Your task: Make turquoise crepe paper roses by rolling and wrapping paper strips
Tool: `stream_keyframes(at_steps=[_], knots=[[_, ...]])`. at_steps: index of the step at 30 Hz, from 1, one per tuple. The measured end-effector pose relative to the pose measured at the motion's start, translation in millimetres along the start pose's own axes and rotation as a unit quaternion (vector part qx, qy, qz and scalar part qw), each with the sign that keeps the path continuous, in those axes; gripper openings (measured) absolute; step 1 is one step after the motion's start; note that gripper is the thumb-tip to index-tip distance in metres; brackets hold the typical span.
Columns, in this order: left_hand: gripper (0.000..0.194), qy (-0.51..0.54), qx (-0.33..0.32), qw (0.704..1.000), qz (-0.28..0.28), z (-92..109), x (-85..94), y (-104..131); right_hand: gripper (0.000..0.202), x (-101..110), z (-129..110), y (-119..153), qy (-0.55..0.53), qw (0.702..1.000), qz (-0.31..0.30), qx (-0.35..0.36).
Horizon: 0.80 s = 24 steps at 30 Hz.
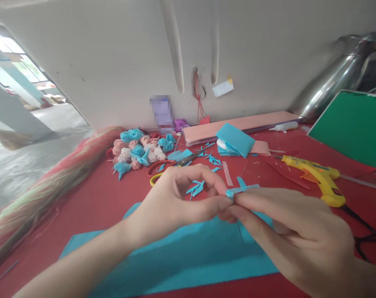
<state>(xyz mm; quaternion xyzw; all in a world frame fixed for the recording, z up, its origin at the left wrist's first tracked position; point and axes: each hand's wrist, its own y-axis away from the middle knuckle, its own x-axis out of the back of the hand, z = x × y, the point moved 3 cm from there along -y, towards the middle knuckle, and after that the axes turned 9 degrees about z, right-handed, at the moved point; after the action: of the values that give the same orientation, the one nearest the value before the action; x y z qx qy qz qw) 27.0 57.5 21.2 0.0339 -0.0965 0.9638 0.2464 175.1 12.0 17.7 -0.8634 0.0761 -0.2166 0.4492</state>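
My left hand point(188, 198) and my right hand point(287, 223) meet above the table, both pinching a small piece of blue crepe paper point(237, 190). Its narrow strips stick out above my right fingers. A thin wire or thread point(239, 231) hangs below the fingertips. Beneath my hands lies a large blue crepe paper sheet point(188, 256). Just past my left hand are scissors point(188, 158) with red and yellow handles, partly hidden by it. Blue paper scraps point(196, 188) are scattered on the red tabletop point(91, 198).
Pink, white and blue paper flowers point(138, 151) are heaped at back left. A folded blue paper stack point(236, 140) sits before a long pink pack point(234, 126). On the right are a yellow glue gun point(318, 176), a green board point(352, 128) and a metal jug point(333, 78).
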Motion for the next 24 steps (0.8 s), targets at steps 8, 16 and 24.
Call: stream_keyframes(at_steps=[8,16,24], knots=[[0.010,-0.269,-0.059,0.960,0.049,10,22.0,1,0.024,-8,20,-4,-0.159,0.946,-0.068,-0.274],[0.014,-0.599,-0.132,0.788,0.063,-53,71.6,67,0.021,-59,47,43,-0.306,0.745,-0.256,-0.534],[0.018,-0.642,-0.118,0.752,0.093,-79,81.9,95,0.017,-76,49,67,-0.299,0.715,-0.311,-0.550]])
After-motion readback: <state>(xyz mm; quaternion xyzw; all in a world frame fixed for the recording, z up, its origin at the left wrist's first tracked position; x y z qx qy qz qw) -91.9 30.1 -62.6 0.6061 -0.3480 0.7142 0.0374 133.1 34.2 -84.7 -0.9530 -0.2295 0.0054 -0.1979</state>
